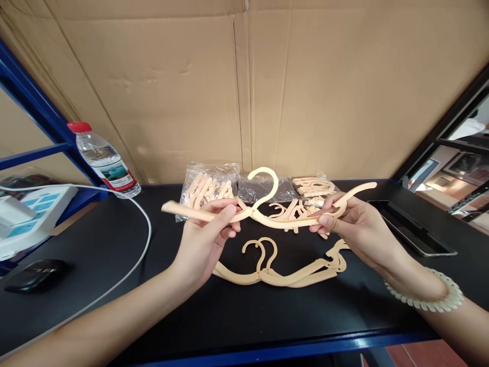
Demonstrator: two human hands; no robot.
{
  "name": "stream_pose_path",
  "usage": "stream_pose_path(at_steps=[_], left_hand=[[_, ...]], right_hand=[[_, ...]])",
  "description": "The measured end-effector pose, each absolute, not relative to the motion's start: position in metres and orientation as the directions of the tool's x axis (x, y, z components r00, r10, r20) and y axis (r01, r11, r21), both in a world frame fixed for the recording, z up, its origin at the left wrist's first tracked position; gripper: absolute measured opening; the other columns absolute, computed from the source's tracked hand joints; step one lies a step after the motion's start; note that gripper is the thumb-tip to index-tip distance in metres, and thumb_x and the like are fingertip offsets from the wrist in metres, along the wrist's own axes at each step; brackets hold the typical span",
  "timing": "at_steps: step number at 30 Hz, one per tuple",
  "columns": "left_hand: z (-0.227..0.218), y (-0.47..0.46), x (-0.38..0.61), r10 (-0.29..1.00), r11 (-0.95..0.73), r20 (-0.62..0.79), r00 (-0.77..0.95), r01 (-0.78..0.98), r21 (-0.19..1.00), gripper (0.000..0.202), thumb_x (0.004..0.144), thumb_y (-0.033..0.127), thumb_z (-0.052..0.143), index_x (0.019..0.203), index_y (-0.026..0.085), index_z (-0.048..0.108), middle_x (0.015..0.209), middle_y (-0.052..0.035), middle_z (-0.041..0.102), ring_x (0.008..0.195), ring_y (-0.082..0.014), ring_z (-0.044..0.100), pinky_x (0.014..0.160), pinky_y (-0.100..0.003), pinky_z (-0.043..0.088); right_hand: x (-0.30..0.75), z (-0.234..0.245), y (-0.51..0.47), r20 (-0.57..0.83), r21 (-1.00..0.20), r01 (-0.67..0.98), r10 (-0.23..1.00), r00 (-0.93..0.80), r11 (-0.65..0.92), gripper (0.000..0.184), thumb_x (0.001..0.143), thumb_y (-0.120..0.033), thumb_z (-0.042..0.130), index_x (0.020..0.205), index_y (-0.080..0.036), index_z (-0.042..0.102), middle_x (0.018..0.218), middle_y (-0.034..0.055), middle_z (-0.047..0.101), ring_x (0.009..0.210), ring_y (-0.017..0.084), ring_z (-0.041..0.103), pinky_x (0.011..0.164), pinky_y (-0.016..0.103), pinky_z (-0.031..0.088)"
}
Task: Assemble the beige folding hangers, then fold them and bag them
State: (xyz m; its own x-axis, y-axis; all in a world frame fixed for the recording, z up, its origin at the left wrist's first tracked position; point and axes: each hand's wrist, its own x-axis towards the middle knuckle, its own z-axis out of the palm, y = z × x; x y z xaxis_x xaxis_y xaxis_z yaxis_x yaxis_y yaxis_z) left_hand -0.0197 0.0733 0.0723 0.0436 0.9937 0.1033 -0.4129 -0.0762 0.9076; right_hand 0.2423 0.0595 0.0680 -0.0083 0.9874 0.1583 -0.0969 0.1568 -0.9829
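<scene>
Left hand [204,239] pinches one arm of a peach hanger [282,223] between thumb and fingers; right hand [355,224], pale band [424,303] round the wrist, pinches the other arm the same way. Hanger is up in the air over the black table [237,326], in front of the person, hook pointing up, both arm ends sticking out past the hands. Lower down, two more hangers [301,279] lie overlapping on the table, hooks curving the same way, left ends hidden behind the left hand. Black mouse [36,275] off to the left, white cable [148,219] curving between it and the left forearm. Dark flat slab [412,228] right of the right hand; phone or tablet, can't tell. Behind the held hanger, loose peach pieces [292,209], partly covered. Farther back, clear bag [229,168] with peach parts inside, see-through plastic [284,189] beside it, bundle of peach parts [313,183] next along. Red-capped bottle [109,163] tilted in view, back left. Last, cardboard [244,92] behind everything.
</scene>
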Motion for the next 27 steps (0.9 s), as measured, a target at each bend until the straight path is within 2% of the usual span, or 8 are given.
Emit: stream_pose_path(at_steps=[6,9,13,15,17,20,22,27], left_hand=[[0.063,0.064,-0.041,0.998,0.001,-0.024,-0.062,-0.346,0.938,0.029,0.063,0.024,0.086,0.084,0.014,0.07,0.077,0.0003,0.069,0.062,-0.0048,0.062,0.059,-0.01,0.052],[0.057,0.054,-0.05,0.996,0.037,-0.056,-0.068,-0.253,0.967,0.034,0.061,0.025,0.088,0.082,0.016,0.062,0.078,-0.0012,0.072,0.065,-0.0075,0.064,0.063,-0.014,0.054],[0.056,0.044,-0.058,0.996,-0.062,0.058,-0.066,-0.067,0.996,0.039,0.061,0.028,0.087,0.085,0.02,0.057,0.079,-0.0033,0.074,0.071,-0.0142,0.067,0.069,-0.022,0.056],[0.055,0.042,-0.064,0.991,-0.128,0.13,-0.043,0.05,0.99,0.035,0.061,0.032,0.086,0.08,0.02,0.059,0.079,-0.0043,0.073,0.073,-0.0174,0.067,0.069,-0.025,0.056],[0.053,0.043,-0.07,0.987,-0.157,0.157,0.011,0.173,0.972,0.032,0.062,0.035,0.085,0.075,0.02,0.061,0.074,-0.0034,0.07,0.07,-0.0186,0.066,0.066,-0.026,0.054],[0.05,0.046,-0.077,0.986,-0.163,0.139,0.095,0.327,0.931,0.03,0.063,0.041,0.082,0.074,0.02,0.063,0.067,-0.0017,0.066,0.066,-0.0192,0.064,0.062,-0.025,0.051],[0.048,0.048,-0.08,0.98,-0.191,0.15,0.129,0.417,0.888,0.029,0.067,0.044,0.078,0.074,0.02,0.064,0.067,-0.0015,0.065,0.066,-0.0192,0.062,0.062,-0.025,0.049],[0.044,0.051,-0.082,0.932,-0.36,0.305,0.195,0.589,0.724,0.023,0.078,0.046,0.065,0.076,0.023,0.063,0.072,-0.0015,0.064,0.067,-0.019,0.057,0.062,-0.026,0.043]], right_hand=[[0.263,0.054,0.044,0.033,-0.979,-0.198,0.998,0.045,0.042,0.025,0.072,-0.036,0.082,0.076,-0.02,0.064,0.073,0.0027,0.07,0.07,0.017,0.071,0.061,0.022,0.058],[0.27,0.049,0.038,-0.026,-0.969,-0.249,0.998,0.057,-0.011,0.022,0.075,-0.039,0.078,0.08,-0.02,0.068,0.081,0.0049,0.07,0.073,0.018,0.071,0.062,0.024,0.058],[0.276,0.046,0.034,-0.022,-0.962,-0.272,0.997,0.071,-0.002,0.021,0.077,-0.04,0.075,0.079,-0.019,0.07,0.091,0.005,0.066,0.071,0.014,0.064,0.055,0.023,0.055],[0.279,0.045,0.032,-0.001,-0.97,-0.243,0.994,0.111,0.026,0.02,0.077,-0.038,0.076,0.078,-0.019,0.071,0.086,0.0044,0.063,0.065,0.012,0.057,0.048,0.02,0.049],[0.282,0.043,0.03,0.002,-0.977,-0.211,0.987,0.164,0.037,0.023,0.074,-0.035,0.079,0.087,-0.018,0.071,0.077,0.0025,0.061,0.059,0.01,0.051,0.045,0.019,0.044],[0.287,0.038,0.024,-0.008,-0.988,-0.153,0.975,0.224,0.027,0.051,0.069,-0.033,0.083,0.114,-0.021,0.061,0.067,-0.0018,0.06,0.053,0.009,0.048,0.044,0.02,0.04],[0.291,0.034,0.021,-0.01,-0.996,-0.092,0.978,0.209,0.009,0.06,0.069,-0.034,0.084,0.119,-0.022,0.054,0.062,-0.0036,0.059,0.052,0.01,0.048,0.044,0.02,0.039],[0.299,0.025,0.016,-0.041,-0.999,0.022,0.996,0.083,-0.043,0.041,0.078,-0.039,0.076,0.108,-0.019,0.057,0.065,-0.0027,0.055,0.055,0.011,0.047,0.049,0.023,0.039]])
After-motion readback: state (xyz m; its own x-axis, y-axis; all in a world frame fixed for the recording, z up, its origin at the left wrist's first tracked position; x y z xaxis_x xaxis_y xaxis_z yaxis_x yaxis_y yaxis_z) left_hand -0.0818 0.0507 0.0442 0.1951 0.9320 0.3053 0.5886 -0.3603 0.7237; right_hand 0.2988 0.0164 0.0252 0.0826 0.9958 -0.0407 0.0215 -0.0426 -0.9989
